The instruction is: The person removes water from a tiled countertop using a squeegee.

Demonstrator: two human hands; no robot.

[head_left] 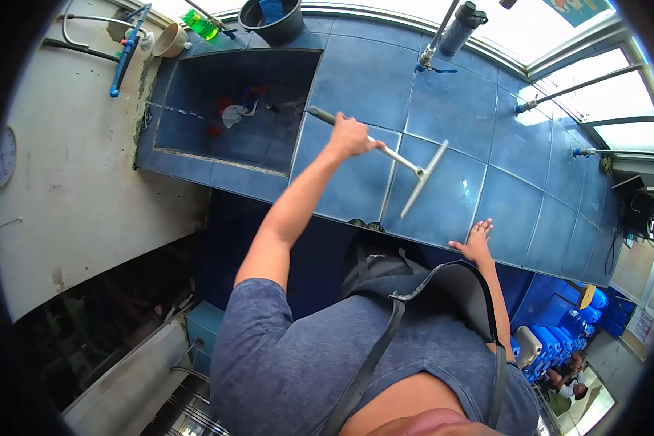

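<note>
Curled around its handle, the left hand (351, 136) grips a T-shaped squeegee (419, 173), whose blade is over the blue tiled counter (454, 102), right of a sunken basin (221, 162). Fingers slightly spread, the right hand (477, 243) rests at the near edge. A bucket (275, 29) and dark bottle (461, 33) stand along the far side.

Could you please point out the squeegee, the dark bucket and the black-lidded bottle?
Squeegee (400, 159): head view, on its handle.
Dark bucket (276, 34): head view, on its wall.
Black-lidded bottle (458, 34): head view, on its body.
</note>
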